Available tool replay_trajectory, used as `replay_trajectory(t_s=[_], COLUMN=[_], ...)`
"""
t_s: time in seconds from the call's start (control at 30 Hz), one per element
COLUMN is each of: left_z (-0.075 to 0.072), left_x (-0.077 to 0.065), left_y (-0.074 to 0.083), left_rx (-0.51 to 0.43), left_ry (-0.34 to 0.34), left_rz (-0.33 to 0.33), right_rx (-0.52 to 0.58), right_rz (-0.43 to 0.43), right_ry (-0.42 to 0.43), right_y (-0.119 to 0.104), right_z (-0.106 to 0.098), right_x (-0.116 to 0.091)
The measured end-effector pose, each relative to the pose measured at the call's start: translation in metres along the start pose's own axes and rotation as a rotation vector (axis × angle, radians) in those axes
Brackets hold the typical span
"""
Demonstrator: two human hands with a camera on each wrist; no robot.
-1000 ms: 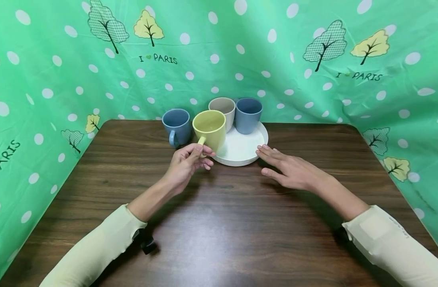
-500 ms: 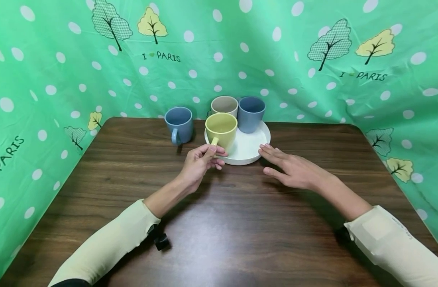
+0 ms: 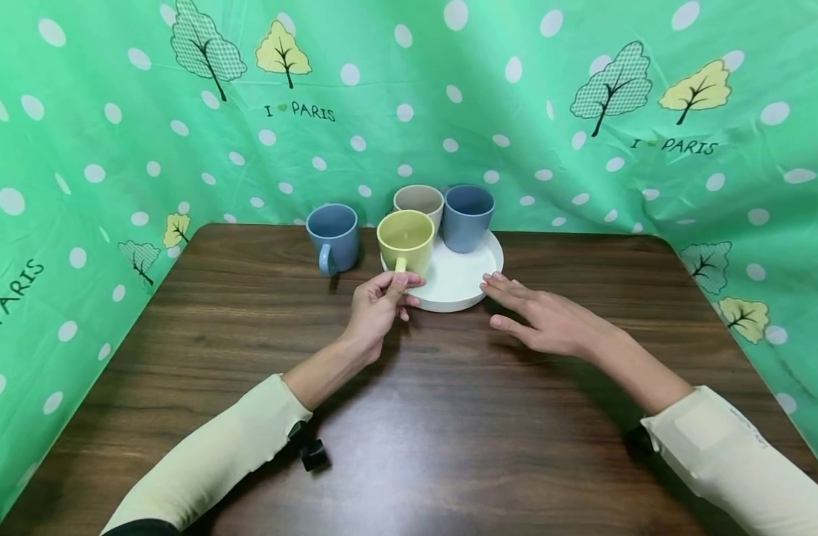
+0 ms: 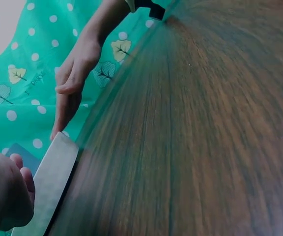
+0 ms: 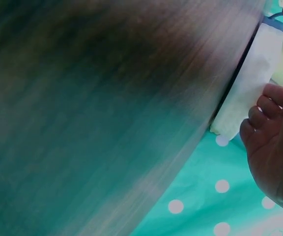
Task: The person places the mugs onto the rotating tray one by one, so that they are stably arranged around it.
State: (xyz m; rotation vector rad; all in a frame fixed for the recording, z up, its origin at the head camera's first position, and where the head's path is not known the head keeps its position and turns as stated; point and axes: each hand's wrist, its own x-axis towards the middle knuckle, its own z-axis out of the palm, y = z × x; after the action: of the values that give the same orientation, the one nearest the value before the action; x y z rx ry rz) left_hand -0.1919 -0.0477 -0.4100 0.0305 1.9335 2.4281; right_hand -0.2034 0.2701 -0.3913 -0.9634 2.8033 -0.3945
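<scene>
My left hand (image 3: 376,309) pinches the handle of a yellow mug (image 3: 406,240), which is upright over the left part of a round white tray (image 3: 457,279). My right hand (image 3: 541,316) has its fingers extended, with fingertips right at the tray's right rim. On the tray's back part stand a beige mug (image 3: 418,199) and a blue mug (image 3: 468,217) side by side; the yellow mug partly hides the beige one. In the right wrist view the right hand (image 5: 271,132) lies beside the tray's side wall (image 5: 249,81).
Another blue mug (image 3: 333,237) stands on the wooden table (image 3: 248,327) left of the tray, its handle toward me. A green curtain (image 3: 382,89) with white dots and printed trees hangs behind the table and along both sides.
My left hand has carried the yellow mug rightward from the tray's left edge to over the tray, then slightly lower. The right hand has stayed at the rim.
</scene>
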Motion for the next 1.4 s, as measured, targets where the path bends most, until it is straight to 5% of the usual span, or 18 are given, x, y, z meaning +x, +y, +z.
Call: replay_trajectory(t_s=[0.3, 0.53, 0.97, 1.4], left_z=[0.023, 0.037, 0.042, 0.034], left_x=[0.0, -0.003, -0.005, -0.004], left_y=[-0.006, -0.014, -0.02, -0.009], left_rx=[0.079, 0.042, 0.033, 0.105], left_ry=[0.108, 0.172, 0.265, 0.184], left_rz=[0.008, 0.028, 0.1, 0.035], right_rx=[0.008, -0.002, 0.002, -0.014], right_rz=[-0.008, -0.012, -0.021, -0.024], right_ry=[0.007, 0.024, 0.022, 0.017], right_y=[0.0, 0.0, -0.002, -0.006], right_z=[0.002, 0.002, 0.003, 0.002], right_x=[0.0, 0.0, 0.0, 0.001])
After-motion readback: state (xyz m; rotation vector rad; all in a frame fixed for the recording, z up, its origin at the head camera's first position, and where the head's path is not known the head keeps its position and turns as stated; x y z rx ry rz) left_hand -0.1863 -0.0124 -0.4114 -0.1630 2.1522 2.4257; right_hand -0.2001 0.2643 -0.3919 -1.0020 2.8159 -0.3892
